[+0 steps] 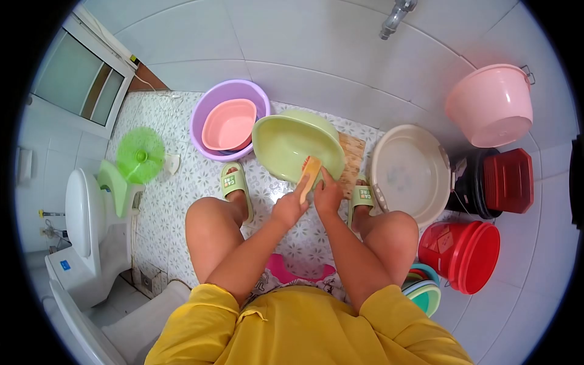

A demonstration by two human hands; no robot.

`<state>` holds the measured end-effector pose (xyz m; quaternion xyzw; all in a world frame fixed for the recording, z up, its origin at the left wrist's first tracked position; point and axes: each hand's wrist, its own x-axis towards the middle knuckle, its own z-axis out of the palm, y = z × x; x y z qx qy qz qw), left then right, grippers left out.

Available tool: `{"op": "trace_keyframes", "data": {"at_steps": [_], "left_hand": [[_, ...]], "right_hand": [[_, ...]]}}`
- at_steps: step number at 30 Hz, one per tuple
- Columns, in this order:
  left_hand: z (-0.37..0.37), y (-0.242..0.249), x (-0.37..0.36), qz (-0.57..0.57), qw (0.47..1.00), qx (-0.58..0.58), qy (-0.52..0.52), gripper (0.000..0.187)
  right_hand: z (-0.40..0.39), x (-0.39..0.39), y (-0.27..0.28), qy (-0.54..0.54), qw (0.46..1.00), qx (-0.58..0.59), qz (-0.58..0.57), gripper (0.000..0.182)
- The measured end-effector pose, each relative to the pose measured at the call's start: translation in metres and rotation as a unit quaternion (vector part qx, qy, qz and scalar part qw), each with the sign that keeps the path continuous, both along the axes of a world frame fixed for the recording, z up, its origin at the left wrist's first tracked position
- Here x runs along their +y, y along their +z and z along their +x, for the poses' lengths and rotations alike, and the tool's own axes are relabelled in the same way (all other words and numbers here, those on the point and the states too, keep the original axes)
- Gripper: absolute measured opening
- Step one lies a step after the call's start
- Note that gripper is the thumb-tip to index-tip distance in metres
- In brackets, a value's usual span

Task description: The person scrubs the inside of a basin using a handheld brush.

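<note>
A light green basin (286, 143) stands tilted on the floor, its opening turned toward me. My left hand (290, 208) is closed on the handle of a wooden scrub brush (311, 173). The brush's head, with red bristles along one edge, overlaps the basin's near rim. Close beside the brush, my right hand (328, 194) is at that rim, index finger stretched up and the other fingers curled. How firmly it grips the basin I cannot tell. A wooden washboard (354, 159) lies partly hidden behind the basin's right side.
A purple basin (198, 125) holds a pink basin (230, 125). On the right are a beige tub (410, 173), red bucket (459, 255) and hanging pink bucket (490, 103). A green round cover (140, 156) and toilet (85, 213) are left. A tap (396, 18) juts from the wall.
</note>
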<state>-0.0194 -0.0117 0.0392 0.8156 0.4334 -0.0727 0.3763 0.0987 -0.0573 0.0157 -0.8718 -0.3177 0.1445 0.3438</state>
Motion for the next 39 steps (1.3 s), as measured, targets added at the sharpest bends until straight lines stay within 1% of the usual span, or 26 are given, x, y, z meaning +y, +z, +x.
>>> {"op": "trace_keyframes", "data": {"at_steps": [1, 3, 5, 6, 8, 11, 13, 15, 16, 18, 21, 23, 25, 26, 28, 30, 32, 34, 35, 37, 38, 39], "left_hand": [[0.002, 0.004, -0.005, -0.014, 1.000, -0.012, -0.004, 0.080], [0.002, -0.004, -0.008, -0.004, 1.000, 0.004, -0.004, 0.080], [-0.003, -0.012, -0.006, 0.068, 0.996, 0.057, 0.019, 0.081], [-0.006, -0.014, -0.001, 0.068, 0.996, 0.058, 0.022, 0.081], [-0.013, -0.018, 0.014, 0.090, 0.988, 0.100, 0.080, 0.082], [-0.016, -0.009, 0.025, 0.107, 0.981, 0.121, 0.109, 0.081], [-0.017, -0.013, 0.025, 0.094, 0.983, 0.116, 0.107, 0.080], [-0.016, -0.017, 0.021, 0.044, 0.995, 0.052, 0.074, 0.080], [-0.015, -0.016, 0.017, 0.044, 0.995, 0.051, 0.072, 0.080], [-0.008, -0.015, 0.006, 0.012, 0.999, -0.026, 0.014, 0.081], [-0.001, -0.015, -0.003, 0.023, 0.999, -0.046, -0.004, 0.081], [0.001, -0.013, -0.004, 0.023, 0.999, -0.037, -0.006, 0.083], [0.002, -0.008, -0.002, 0.009, 0.999, -0.023, -0.038, 0.086], [0.002, -0.010, -0.002, 0.009, 0.999, -0.023, -0.038, 0.086], [0.001, -0.020, 0.000, -0.017, 0.998, -0.063, -0.018, 0.089], [-0.002, -0.027, 0.007, -0.015, 0.999, -0.043, -0.014, 0.090], [-0.008, -0.031, 0.014, -0.013, 1.000, -0.023, -0.010, 0.091], [-0.012, -0.030, 0.020, -0.002, 0.992, -0.029, 0.119, 0.092], [-0.012, -0.030, 0.021, -0.003, 0.993, -0.029, 0.118, 0.092], [-0.012, -0.025, 0.023, 0.049, 0.992, 0.007, 0.119, 0.091], [-0.011, -0.023, 0.022, 0.048, 0.992, 0.007, 0.118, 0.091], [-0.010, -0.022, 0.020, 0.029, 0.996, -0.008, 0.087, 0.091]], "right_hand": [[0.000, 0.000, -0.001, 0.000, 1.000, 0.005, 0.005, 0.041], [0.000, -0.002, -0.003, 0.003, 1.000, 0.009, 0.008, 0.041], [0.003, -0.003, -0.006, 0.017, 1.000, -0.015, -0.002, 0.043], [0.003, -0.003, -0.006, 0.020, 1.000, -0.014, -0.001, 0.043], [0.004, -0.003, -0.008, 0.017, 0.999, -0.031, -0.006, 0.043], [0.004, -0.002, 0.002, 0.027, 0.999, -0.019, -0.023, 0.042], [0.004, -0.001, -0.001, 0.024, 0.999, -0.029, -0.012, 0.042], [0.005, -0.001, -0.002, 0.020, 0.999, -0.039, -0.001, 0.042], [0.005, -0.001, -0.002, 0.017, 0.999, -0.027, 0.000, 0.042], [0.005, -0.001, -0.005, 0.014, 1.000, -0.014, 0.002, 0.042], [0.006, 0.000, -0.010, -0.006, 1.000, -0.008, 0.007, 0.044], [0.007, 0.000, -0.004, -0.011, 1.000, 0.023, -0.014, 0.045], [0.008, 0.001, -0.002, -0.016, 0.999, 0.023, -0.016, 0.045], [0.008, 0.001, -0.001, -0.020, 0.999, 0.023, -0.017, 0.044], [0.009, 0.000, -0.009, -0.030, 0.999, 0.017, -0.004, 0.044], [0.012, -0.001, -0.014, -0.040, 0.999, 0.012, 0.010, 0.043], [0.015, -0.002, -0.017, -0.050, 0.997, -0.044, 0.034, 0.042], [0.017, -0.001, -0.011, -0.046, 0.998, -0.045, 0.027, 0.042], [0.019, 0.000, -0.008, -0.044, 0.998, -0.047, 0.020, 0.041], [0.020, 0.000, -0.008, -0.045, 0.997, -0.049, 0.027, 0.041], [0.020, 0.001, -0.007, -0.045, 0.997, -0.051, 0.034, 0.041], [0.020, 0.001, -0.009, -0.046, 0.997, -0.051, 0.033, 0.041]]}}
